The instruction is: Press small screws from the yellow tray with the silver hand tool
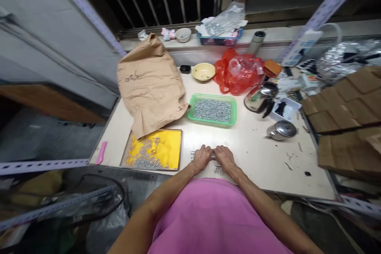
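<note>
Both hands are close together at the table's front edge, fingers curled around a small metal piece [213,155]. My left hand [203,157] is closed on its left side, beside a small patterned item [192,155] on the tabletop. My right hand [224,156] is closed on the right side of the same piece. A few small metal parts [218,170] lie just below my right hand. Beyond the hands stands a green basket [234,111] full of small metal pins. To the left, a yellow tray [172,147] holds scattered metal pins.
A brown paper bag [151,83] overlaps the tray's back edge. A pink tool [101,152] lies at the left corner. Behind the basket are a yellow bowl [203,72] and red plastic bags [238,72]. A glass pot [258,98] and metal jug [281,130] stand right.
</note>
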Motion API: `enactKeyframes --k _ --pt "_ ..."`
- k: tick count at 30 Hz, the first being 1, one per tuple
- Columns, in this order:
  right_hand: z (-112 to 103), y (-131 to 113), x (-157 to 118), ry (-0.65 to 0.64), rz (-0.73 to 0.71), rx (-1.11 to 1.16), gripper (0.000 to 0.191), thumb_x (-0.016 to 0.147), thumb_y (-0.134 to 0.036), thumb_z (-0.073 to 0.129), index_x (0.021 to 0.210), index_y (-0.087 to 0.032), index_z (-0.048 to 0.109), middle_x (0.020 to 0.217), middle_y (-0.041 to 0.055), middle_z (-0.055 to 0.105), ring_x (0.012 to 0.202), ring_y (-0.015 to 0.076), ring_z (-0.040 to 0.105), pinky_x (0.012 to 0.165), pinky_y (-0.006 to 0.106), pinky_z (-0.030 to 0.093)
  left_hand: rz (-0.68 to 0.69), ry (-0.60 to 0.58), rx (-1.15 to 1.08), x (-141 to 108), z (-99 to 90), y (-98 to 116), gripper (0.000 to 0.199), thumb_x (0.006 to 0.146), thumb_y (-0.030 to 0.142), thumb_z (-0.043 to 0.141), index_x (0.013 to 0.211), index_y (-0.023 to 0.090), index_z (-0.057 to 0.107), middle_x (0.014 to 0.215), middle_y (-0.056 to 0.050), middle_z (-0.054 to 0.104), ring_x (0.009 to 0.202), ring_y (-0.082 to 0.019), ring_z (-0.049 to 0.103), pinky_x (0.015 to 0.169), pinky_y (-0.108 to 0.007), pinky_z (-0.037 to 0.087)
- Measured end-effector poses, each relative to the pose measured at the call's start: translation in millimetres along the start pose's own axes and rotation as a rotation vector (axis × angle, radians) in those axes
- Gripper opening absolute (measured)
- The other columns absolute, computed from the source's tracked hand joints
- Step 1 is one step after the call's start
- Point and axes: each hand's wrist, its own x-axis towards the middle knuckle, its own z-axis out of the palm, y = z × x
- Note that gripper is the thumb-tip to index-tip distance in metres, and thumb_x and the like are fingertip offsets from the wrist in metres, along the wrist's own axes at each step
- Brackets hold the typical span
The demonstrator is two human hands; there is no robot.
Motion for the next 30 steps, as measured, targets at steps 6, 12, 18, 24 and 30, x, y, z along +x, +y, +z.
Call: enactKeyframes --k 6,12,18,24,30 --pt "15 5 0 0.022 -0.09 -0.029 0.018 0.094 -0.026 0.049 0.082 -0.02 0.061 0.084 0.0055 0.064 0.084 0.0202 0.057 0.075 0.032 0.035 0.021 -0.001 0.024 -4 6.9 0 0.022 0.094 0.022 0.041 0.101 0.015 0.061 0.101 -0.013 0.059 0.104 -0.026 0.05 0.07 -0.034 0.052" --pt "19 10 -2 0.037 -0.145 -0.045 0.02 0.094 -0.028 0.048 0.083 -0.02 0.061 0.083 0.0054 0.064 0.081 0.0202 0.057 0.073 0.032 0.034 0.016 0.012 0.012 -10 6.2 4 0.02 0.094 0.019 0.04 0.099 0.016 0.06 0.101 -0.011 0.06 0.105 -0.026 0.05 0.07 -0.034 0.051" --pt "11 6 -7 0.051 -0.161 -0.093 0.014 0.091 -0.031 0.054 0.087 -0.02 0.061 0.086 0.0056 0.063 0.084 0.0212 0.057 0.073 0.032 0.034 -0.042 0.045 0.004 -15 7.7 10 0.018 0.091 0.016 0.046 0.105 0.016 0.058 0.106 -0.011 0.059 0.107 -0.025 0.049 0.079 -0.038 0.049" --pt "9 -3 -15 0.064 -0.118 -0.11 0.019 0.088 -0.036 0.059 0.094 -0.018 0.06 0.091 0.0074 0.061 0.087 0.0226 0.055 0.075 0.032 0.036 -0.139 0.218 -0.148 -57 0.5 -5 0.03 0.086 0.026 0.059 0.116 0.021 0.057 0.118 -0.009 0.056 0.112 -0.022 0.047 0.089 -0.034 0.045" --pt "16 -9 -21 0.124 -0.052 -0.102 0.026 0.085 -0.04 0.061 0.101 -0.019 0.057 0.094 0.0082 0.059 0.091 0.024 0.053 0.076 0.033 0.036 -0.626 0.302 -0.209 -147 -15.0 -77 0.024 0.093 0.021 0.044 0.098 0.018 0.068 0.096 -0.008 0.063 0.096 -0.019 0.054 0.085 -0.03 0.044"
